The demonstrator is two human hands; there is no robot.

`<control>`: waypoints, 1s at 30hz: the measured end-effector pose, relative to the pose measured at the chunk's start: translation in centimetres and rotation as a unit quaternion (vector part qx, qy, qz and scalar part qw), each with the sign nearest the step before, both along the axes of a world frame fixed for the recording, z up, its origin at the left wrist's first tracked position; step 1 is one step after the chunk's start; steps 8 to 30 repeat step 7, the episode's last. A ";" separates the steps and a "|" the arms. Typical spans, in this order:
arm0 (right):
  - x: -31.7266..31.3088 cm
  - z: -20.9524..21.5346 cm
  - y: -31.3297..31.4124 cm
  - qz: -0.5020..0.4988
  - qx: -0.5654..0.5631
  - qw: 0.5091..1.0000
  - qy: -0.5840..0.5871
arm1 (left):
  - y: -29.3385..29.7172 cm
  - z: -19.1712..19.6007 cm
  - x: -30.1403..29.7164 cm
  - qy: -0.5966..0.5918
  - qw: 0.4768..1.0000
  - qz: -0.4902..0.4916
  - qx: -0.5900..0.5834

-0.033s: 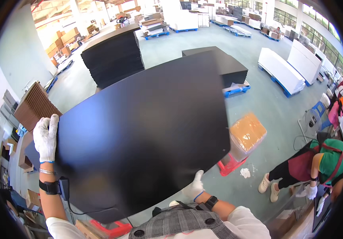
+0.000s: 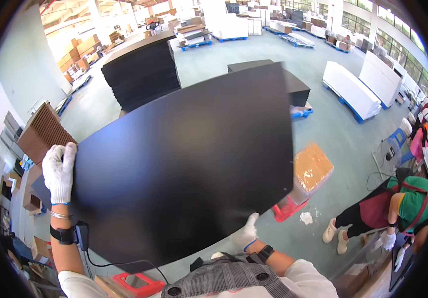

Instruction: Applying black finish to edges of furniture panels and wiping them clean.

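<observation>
A large flat black panel (image 2: 189,159) fills the middle of the view, held up in front of me and tilted. My left hand (image 2: 59,171), in a white knit glove, grips its left edge, fingers wrapped over the top face. My right hand (image 2: 246,233), also gloved in white, holds the panel's near lower edge from beneath, with only the fingers showing. A black band sits on each wrist, and a cable hangs from the left one.
A tall stack of black panels (image 2: 142,74) stands behind, a lower one (image 2: 293,87) to its right. White slabs on blue pallets (image 2: 353,92) lie at right. A wrapped orange box (image 2: 312,166) sits on a red pallet. A person in green (image 2: 397,208) bends down at lower right. Brown ridged boards (image 2: 42,131) lean at left.
</observation>
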State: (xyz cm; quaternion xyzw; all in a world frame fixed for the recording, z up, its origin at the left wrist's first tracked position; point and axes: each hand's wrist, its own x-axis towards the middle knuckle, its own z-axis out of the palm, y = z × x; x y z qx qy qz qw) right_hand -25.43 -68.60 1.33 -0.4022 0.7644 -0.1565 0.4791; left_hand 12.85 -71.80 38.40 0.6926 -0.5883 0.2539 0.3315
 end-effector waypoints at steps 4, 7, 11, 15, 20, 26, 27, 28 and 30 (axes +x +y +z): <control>-4.2 -4.1 -4.2 0.221 0.013 0.944 0.243 | -2.5 -0.1 -4.8 -0.048 0.989 -0.134 -0.050; -12.2 -7.1 -6.8 0.341 0.043 0.846 0.407 | -7.2 -1.9 -9.6 -0.098 0.966 -0.227 -0.074; -12.2 -7.1 -6.8 0.341 0.043 0.846 0.407 | -7.2 -1.9 -9.6 -0.098 0.966 -0.227 -0.074; -12.2 -7.1 -6.8 0.341 0.043 0.846 0.407 | -7.2 -1.9 -9.6 -0.098 0.966 -0.227 -0.074; -12.2 -7.1 -6.8 0.341 0.043 0.846 0.407 | -7.2 -1.9 -9.6 -0.098 0.966 -0.227 -0.074; -12.2 -7.1 -6.8 0.341 0.043 0.846 0.407 | -7.2 -1.9 -9.6 -0.098 0.966 -0.227 -0.074; -12.2 -7.1 -6.8 0.341 0.043 0.846 0.407 | -7.2 -1.9 -9.6 -0.098 0.966 -0.227 -0.074; -12.2 -7.1 -6.8 0.341 0.043 0.846 0.407 | -7.2 -1.9 -9.6 -0.098 0.966 -0.227 -0.074; -12.2 -7.1 -6.8 0.341 0.043 0.846 0.407 | -7.2 -1.9 -9.6 -0.098 0.966 -0.227 -0.074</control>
